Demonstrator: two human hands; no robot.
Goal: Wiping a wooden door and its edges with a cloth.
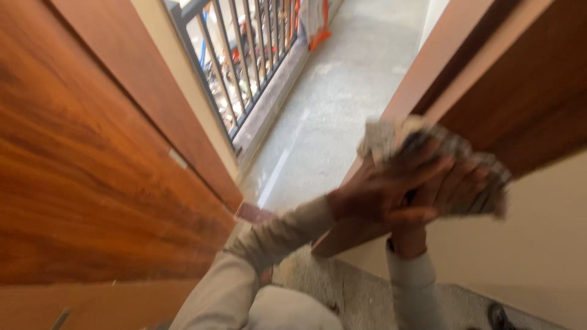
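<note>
both hands raised at door frame. left hand and right hand clasped together around crumpled grey cloth, held against frame. blurred; cloth possibly mid-wipe. frame above cloth apparently not yet reached.

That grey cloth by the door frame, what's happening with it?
A person presses a crumpled grey cloth against the wooden door frame with both hands. The left hand lies over the right hand, which is on the cloth. The picture is blurred. An open wooden door stands to the left, a railing beyond.
</note>
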